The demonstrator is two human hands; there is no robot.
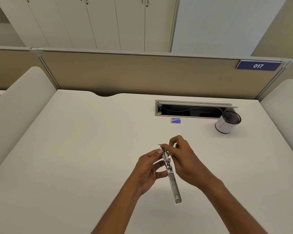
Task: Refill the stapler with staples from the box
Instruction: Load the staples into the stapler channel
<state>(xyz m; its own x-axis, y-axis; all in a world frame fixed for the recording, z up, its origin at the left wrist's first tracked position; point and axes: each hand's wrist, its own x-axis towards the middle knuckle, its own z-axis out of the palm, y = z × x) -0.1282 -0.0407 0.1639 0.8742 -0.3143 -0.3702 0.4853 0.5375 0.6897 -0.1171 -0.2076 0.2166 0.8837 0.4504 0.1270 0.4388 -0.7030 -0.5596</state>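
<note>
A silver metal stapler (pixel 172 181) is held above the desk, swung open, its long arm pointing down toward me. My left hand (pixel 146 171) grips it from the left, thumb on the upper end. My right hand (pixel 183 159) pinches the upper part from the right, fingertips at the top of the magazine. Whether a strip of staples is between those fingers I cannot tell. The small blue staple box (pixel 176 120) lies on the desk farther back, apart from both hands.
The white desk (pixel 74 157) has an open cable tray (pixel 191 109) at the back right. A white-wrapped mesh pen cup (pixel 226 123) stands beside it. Beige partition panels close the back, and padded white dividers flank both sides.
</note>
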